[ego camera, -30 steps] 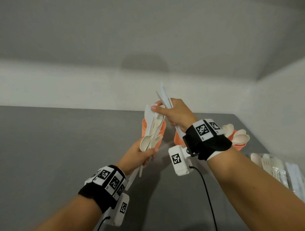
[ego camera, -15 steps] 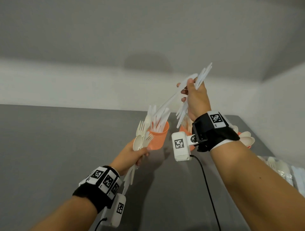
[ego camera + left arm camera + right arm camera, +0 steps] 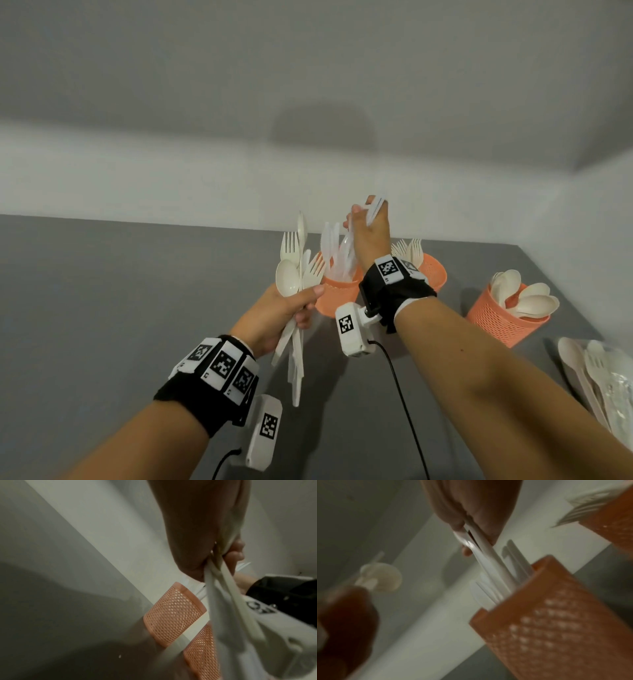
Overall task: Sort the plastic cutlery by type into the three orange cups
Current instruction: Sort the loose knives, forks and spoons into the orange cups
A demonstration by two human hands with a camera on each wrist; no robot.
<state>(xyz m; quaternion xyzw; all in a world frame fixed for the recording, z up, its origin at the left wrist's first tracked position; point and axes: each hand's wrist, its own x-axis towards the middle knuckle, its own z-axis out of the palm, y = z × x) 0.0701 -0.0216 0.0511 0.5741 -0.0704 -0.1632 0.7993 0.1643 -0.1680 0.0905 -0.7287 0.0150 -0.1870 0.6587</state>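
Observation:
Three orange mesh cups stand on the grey table. The left cup (image 3: 337, 296) holds white knives, the middle cup (image 3: 432, 272) forks, the right cup (image 3: 503, 322) spoons. My right hand (image 3: 368, 222) pinches a few white knives (image 3: 488, 561) by their handles, their blades down inside the left cup (image 3: 556, 622). My left hand (image 3: 284, 313) grips a mixed bundle of cream forks and spoons (image 3: 298, 270) just left of that cup, handles hanging below the fist. In the left wrist view the bundle's handles (image 3: 223, 588) cross in front of the cup (image 3: 173, 614).
A pile of loose cutlery in clear wrap (image 3: 603, 373) lies at the table's right edge. A white wall (image 3: 171, 171) rises right behind the cups. A black cable (image 3: 407, 411) trails from my right wrist camera across the table.
My right hand pulled knives out of the left hand's bundle, lifted them high, and has now come down with them into the left cup. The left hand stayed beside the cup.

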